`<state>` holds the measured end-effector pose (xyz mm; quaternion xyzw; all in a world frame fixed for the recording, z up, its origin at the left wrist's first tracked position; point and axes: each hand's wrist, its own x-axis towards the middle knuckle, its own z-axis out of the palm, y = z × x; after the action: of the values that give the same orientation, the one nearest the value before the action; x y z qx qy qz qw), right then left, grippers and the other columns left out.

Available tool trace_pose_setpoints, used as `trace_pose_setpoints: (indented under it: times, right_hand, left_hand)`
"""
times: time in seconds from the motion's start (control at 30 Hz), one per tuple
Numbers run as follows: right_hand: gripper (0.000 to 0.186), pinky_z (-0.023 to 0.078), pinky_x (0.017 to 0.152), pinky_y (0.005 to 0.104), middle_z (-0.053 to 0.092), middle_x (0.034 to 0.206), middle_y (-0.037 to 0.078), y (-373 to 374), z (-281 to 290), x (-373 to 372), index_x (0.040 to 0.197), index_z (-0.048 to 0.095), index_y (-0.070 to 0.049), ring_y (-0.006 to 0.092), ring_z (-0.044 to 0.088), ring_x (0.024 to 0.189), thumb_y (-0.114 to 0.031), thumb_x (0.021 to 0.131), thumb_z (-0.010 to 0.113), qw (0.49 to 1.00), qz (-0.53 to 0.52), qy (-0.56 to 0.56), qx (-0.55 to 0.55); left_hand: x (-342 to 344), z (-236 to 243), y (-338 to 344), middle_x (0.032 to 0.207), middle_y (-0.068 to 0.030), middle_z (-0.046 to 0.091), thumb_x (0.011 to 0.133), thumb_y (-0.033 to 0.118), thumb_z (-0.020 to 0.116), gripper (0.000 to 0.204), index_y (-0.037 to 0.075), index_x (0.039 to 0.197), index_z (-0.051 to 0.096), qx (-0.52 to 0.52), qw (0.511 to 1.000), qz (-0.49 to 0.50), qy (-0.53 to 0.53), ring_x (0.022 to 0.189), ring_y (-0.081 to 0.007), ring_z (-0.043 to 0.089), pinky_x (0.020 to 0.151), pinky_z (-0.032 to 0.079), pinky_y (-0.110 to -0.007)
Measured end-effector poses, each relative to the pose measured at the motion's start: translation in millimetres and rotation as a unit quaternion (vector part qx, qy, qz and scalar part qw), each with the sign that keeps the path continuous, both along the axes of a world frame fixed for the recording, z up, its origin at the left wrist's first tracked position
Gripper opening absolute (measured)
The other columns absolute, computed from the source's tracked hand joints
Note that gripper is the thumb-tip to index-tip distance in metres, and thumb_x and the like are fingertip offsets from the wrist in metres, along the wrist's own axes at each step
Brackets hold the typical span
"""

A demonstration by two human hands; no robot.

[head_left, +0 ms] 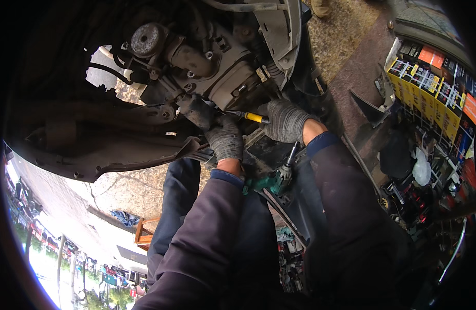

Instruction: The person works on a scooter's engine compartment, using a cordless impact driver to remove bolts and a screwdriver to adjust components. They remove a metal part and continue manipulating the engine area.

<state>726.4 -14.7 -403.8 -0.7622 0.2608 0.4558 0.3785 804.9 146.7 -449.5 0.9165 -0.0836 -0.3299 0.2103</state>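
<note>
My right hand (287, 121), in a grey knit glove, is closed round a screwdriver (255, 118) with a yellow and black handle. Its narrow dark end points left toward the underside of a dusty engine (233, 77). Just left of that tip is my left hand (225, 138), gloved the same way. Its fingers curl up against the dark parts below the engine, and whatever they grip is hidden. Beneath my right wrist lies a teal power driver (278, 180) with a long metal socket pointing up.
A dark, dirty body panel (104, 139) spreads to the left. Yellow and orange battery boxes (431, 98) are stacked at the right, above assorted tools and a white plastic bag (422, 168). A small wooden stool (144, 233) stands at the lower left.
</note>
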Motion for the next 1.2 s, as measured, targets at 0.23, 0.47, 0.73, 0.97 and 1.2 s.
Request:
trace_pose_setpoints:
  times: [0.23,0.47,0.73,0.97,1.2]
  right_hand:
    - [0.04,0.054,0.082,0.0411,0.069,0.095,0.018,6,3,-16,0.115,0.066,-0.005,0.034,0.067,0.09,-0.028,0.083,0.066,0.991,-0.098,-0.089,0.002]
    - [0.034,0.054,0.082,0.0397,0.07,0.094,0.017,15,9,0,0.108,0.068,-0.005,0.0329,0.067,0.09,-0.026,0.082,0.068,1.0,0.021,0.005,-0.018]
    - [0.045,0.054,0.082,0.0403,0.067,0.104,0.02,13,12,-9,0.119,0.062,-0.008,0.0338,0.066,0.093,-0.022,0.078,0.072,0.994,-0.099,-0.052,0.009]
    - [0.045,0.053,0.081,0.039,0.066,0.095,0.022,35,-7,-25,0.11,0.06,0.005,0.0334,0.065,0.088,-0.027,0.08,0.071,0.99,-0.137,-0.029,-0.009]
    - [0.046,0.053,0.081,0.0403,0.067,0.098,0.021,27,-15,-19,0.111,0.063,0.001,0.0335,0.066,0.09,-0.033,0.082,0.07,0.999,-0.038,-0.033,-0.017]
  left_hand:
    - [2,10,-1,0.1,-0.0235,0.065,0.096,0.025,0.043,0.031,0.003,0.101,0.065,0.091,0.984,-0.152,-0.036,0.091,-0.0411,0.061,0.081,0.047,-0.049]
    - [-2,3,-1,0.096,-0.0255,0.065,0.096,0.03,0.045,0.036,0.0,0.099,0.064,0.039,0.997,-0.064,-0.024,0.089,-0.042,0.061,0.08,0.047,-0.049]
    - [-4,3,6,0.086,-0.0278,0.063,0.089,0.011,0.048,0.028,-0.005,0.108,0.058,0.065,0.968,-0.224,-0.088,0.077,-0.0422,0.061,0.072,0.045,-0.052]
    - [1,1,5,0.089,-0.022,0.066,0.091,0.016,0.051,0.019,0.004,0.1,0.062,0.1,0.95,-0.262,-0.135,0.081,-0.0401,0.063,0.071,0.048,-0.05]
    - [-1,-1,11,0.091,-0.0202,0.066,0.089,0.018,0.053,0.019,0.005,0.098,0.063,0.123,0.933,-0.303,-0.154,0.083,-0.0407,0.062,0.075,0.046,-0.049]
